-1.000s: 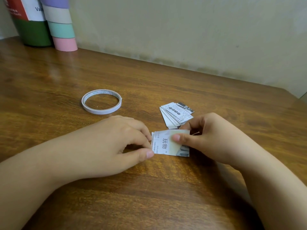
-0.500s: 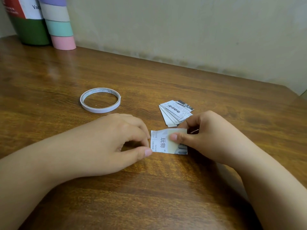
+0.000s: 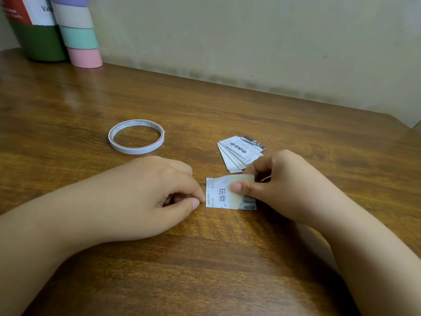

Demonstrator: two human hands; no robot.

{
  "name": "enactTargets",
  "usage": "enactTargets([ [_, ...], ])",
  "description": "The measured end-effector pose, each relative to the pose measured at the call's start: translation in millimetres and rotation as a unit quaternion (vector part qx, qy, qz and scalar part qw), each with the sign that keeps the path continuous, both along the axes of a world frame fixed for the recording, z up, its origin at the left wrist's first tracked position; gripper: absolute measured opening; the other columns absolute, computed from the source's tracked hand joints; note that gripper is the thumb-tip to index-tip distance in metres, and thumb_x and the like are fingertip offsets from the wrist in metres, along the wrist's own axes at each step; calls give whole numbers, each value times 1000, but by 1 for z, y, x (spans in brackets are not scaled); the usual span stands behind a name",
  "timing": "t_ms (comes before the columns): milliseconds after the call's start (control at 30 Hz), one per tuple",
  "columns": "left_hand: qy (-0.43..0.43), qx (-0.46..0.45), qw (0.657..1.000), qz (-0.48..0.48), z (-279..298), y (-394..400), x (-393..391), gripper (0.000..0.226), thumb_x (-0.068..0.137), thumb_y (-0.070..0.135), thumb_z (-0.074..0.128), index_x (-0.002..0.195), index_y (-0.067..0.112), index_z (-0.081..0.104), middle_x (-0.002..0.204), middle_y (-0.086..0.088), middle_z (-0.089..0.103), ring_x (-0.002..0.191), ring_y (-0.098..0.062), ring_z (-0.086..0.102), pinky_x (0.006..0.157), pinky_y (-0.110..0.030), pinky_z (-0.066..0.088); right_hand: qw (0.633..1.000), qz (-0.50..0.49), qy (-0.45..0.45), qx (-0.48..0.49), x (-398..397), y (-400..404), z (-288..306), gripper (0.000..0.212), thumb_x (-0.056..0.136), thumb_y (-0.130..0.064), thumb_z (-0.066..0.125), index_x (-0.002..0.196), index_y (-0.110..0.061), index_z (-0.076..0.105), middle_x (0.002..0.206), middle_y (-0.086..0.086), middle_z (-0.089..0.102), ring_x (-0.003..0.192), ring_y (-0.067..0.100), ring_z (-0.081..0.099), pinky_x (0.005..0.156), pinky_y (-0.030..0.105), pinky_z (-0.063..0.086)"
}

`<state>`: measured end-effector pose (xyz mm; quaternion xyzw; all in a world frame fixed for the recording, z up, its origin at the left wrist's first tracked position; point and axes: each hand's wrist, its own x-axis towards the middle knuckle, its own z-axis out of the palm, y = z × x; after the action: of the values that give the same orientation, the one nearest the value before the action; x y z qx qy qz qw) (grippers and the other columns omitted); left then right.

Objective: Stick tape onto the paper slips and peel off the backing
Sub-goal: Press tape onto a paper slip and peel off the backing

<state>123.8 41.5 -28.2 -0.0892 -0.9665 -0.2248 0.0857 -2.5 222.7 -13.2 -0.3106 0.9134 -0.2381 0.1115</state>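
Note:
A small printed paper slip (image 3: 219,197) lies on the wooden table (image 3: 227,110) between my hands. My right hand (image 3: 287,185) pinches its right half, thumb on top and fingers curled behind. My left hand (image 3: 157,192) is curled, its forefinger and thumb tips close together at the slip's left edge. Anything between those tips is hidden. A stack of several more paper slips (image 3: 239,151) sits just behind the right hand. The white tape roll (image 3: 136,136) lies flat on the table behind the left hand, untouched.
A green, red and white canister (image 3: 34,30) and a stack of pastel tape rolls (image 3: 78,33) stand at the back left by the wall. The table's right edge (image 3: 405,126) runs close to the back right corner.
My left thumb has slid back off the slip's lower left corner and now sits just beside the edge. The right hand keeps its pinch and the slip has barely moved.

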Motion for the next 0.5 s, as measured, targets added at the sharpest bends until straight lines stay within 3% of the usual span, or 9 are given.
enactTargets([
  [67, 10, 20, 1000, -9, -2, 3, 0, 46, 76, 51, 35, 91, 31, 73, 74, 13, 55, 75, 1, 56, 65, -13, 41, 1000, 0, 1, 1, 0, 0, 0, 22, 75, -47, 72, 77, -26, 70, 79, -8, 67, 70, 9, 63, 61, 27, 49],
  [133, 21, 97, 995, -15, -6, 10, -1, 51, 74, 49, 35, 84, 19, 75, 63, 17, 49, 73, 13, 53, 65, -1, 36, 1000, 0, 1, 2, 0, 0, 0, 22, 75, -47, 72, 76, -25, 70, 79, -8, 67, 70, 9, 62, 61, 27, 48],
  [233, 33, 145, 989, -20, -10, 16, -2, 56, 73, 48, 34, 79, 10, 75, 63, 25, 45, 72, 22, 48, 67, 7, 30, 1000, 1, 2, 3, 0, 0, 0, 22, 76, -47, 72, 77, -25, 70, 79, -7, 67, 70, 9, 62, 61, 26, 48],
  [500, 41, 105, 993, -17, -13, 14, -5, 58, 73, 55, 34, 84, 17, 76, 65, 24, 47, 74, 21, 49, 66, 5, 30, 1000, 1, 3, 6, 1, -1, 0, 23, 76, -48, 71, 78, -25, 70, 78, -7, 67, 67, 11, 62, 56, 25, 45],
])
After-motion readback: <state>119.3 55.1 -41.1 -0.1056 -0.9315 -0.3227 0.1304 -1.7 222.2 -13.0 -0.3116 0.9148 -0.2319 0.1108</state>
